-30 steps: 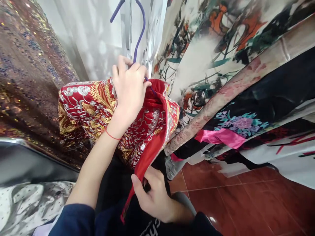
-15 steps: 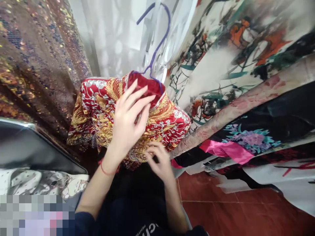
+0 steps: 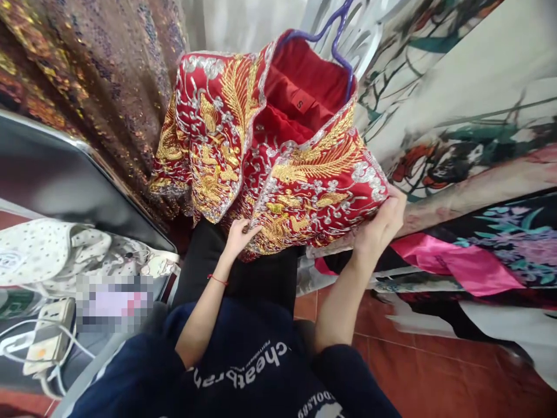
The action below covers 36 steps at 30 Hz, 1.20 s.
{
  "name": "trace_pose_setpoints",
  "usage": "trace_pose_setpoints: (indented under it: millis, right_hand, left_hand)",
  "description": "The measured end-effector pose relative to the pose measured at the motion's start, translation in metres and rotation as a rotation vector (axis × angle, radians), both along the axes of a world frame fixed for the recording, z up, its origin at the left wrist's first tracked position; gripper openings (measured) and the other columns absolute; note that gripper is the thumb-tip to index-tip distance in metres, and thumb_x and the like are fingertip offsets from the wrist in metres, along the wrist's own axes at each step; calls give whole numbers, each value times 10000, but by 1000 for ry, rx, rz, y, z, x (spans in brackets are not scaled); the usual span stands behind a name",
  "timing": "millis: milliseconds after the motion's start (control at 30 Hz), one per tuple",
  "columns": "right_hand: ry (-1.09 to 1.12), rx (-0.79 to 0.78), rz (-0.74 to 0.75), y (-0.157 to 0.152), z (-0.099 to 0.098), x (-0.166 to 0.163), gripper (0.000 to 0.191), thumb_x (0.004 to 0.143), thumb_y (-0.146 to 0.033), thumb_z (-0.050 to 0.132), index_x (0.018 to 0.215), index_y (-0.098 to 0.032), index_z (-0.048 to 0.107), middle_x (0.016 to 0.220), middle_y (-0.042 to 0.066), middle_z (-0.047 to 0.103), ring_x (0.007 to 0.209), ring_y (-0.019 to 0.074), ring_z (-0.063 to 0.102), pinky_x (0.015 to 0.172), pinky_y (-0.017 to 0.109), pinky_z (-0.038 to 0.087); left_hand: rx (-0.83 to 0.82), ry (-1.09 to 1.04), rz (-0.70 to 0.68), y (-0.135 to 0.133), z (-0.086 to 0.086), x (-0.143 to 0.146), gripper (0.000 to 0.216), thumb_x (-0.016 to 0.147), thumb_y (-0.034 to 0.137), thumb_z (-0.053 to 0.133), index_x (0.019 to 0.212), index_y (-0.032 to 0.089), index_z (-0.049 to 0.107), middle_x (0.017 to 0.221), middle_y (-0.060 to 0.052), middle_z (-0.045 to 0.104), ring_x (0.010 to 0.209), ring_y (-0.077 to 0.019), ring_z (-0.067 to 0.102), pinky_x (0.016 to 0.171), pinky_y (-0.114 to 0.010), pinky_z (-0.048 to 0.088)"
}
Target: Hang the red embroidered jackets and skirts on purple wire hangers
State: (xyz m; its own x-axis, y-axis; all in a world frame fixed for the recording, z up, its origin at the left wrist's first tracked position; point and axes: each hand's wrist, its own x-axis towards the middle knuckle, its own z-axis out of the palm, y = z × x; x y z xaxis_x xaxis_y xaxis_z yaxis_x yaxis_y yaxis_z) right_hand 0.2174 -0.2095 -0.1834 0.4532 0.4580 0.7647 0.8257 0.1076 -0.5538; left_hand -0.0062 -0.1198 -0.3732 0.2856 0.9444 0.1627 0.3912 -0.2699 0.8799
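A red garment (image 3: 278,151) with gold and silver embroidery hangs on a purple hanger (image 3: 335,35), its red lining and a small label showing at the open neck. My left hand (image 3: 239,235) grips the lower hem near the middle, fingers curled into the cloth. My right hand (image 3: 383,223) holds the garment's lower right edge, fingers wrapped under the fabric. A thin red string circles my left wrist.
Brown sequined fabric (image 3: 100,75) hangs at the left. Printed robes (image 3: 456,128) and a pink-trimmed floral one (image 3: 478,261) hang at the right over a red tiled floor (image 3: 435,371). A dark table edge (image 3: 65,174), spotted cloth (image 3: 56,255) and a power strip (image 3: 47,337) lie left.
The view moved closer and upward. My left hand dropped from the collar to the hem, and my right hand moved out to the garment's right edge; both now grip it.
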Motion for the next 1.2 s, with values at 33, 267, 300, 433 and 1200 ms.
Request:
trace_pose_setpoints:
  millis: [33,267,300,433,1200]
  right_hand:
    - [10,-11,1,-3,-3,0,435,1048,-467,301,1034,-177,625,938,75,634,886,211,632,829,374,496]
    - [-60,175,-185,-23,15,-9,372,1001,-470,492,726,-228,559,688,12,484,668,173,505,707,362,429]
    - [-74,233,-222,-24,22,-9,360,995,-457,515,714,-237,560,688,17,476,676,183,509,717,379,430]
    - [-130,330,-330,-25,37,-18,298,989,-420,543,744,-265,613,716,36,472,728,230,540,774,450,449]
    - [-603,-432,-30,27,3,-102,551,987,-401,520,1526,-375,410,1611,139,345,1496,440,255,1090,756,169]
  left_hand:
    - [-9,-16,-12,1,-3,-3,302,868,448,680,726,191,613,776,-40,670,804,-197,623,858,-343,516]
    - [34,-131,121,4,27,-17,326,977,492,490,871,197,578,807,-25,636,764,-166,615,763,-283,510]
    - [69,-158,158,7,37,-17,333,981,503,482,879,200,575,799,-22,628,749,-163,609,751,-282,506]
    - [168,-245,273,21,61,-12,327,979,505,500,915,202,606,829,-35,655,753,-175,629,743,-288,501]
    - [118,196,598,54,17,-54,242,812,160,570,733,244,357,817,-49,558,846,-237,557,834,-369,422]
